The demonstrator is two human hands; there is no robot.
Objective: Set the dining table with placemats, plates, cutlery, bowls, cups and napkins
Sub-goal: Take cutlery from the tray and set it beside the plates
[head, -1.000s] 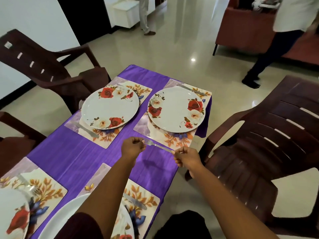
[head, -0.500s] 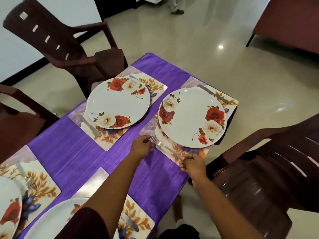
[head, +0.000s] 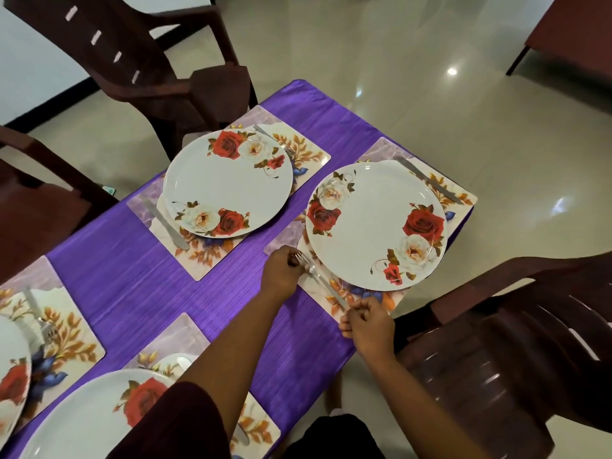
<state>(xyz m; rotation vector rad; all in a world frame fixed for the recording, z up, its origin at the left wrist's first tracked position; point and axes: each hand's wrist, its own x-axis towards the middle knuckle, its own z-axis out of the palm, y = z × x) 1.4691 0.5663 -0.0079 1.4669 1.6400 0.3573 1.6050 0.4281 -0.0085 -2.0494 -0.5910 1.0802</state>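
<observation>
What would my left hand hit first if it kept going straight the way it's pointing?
Probably the rim of the near plate: the left hand, holding the fork by its tines, points that way. Depth is unclear from above.

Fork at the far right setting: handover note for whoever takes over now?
Left hand pinches the fork at the tines; right hand pinches its handle end.
The fork lies along the placemat, beside the near edge of the rose plate; a knife lies on the far side.
Done: visible settings have placemats and plates.
Left: release the fork; no bowls, cups or napkins in view.
</observation>
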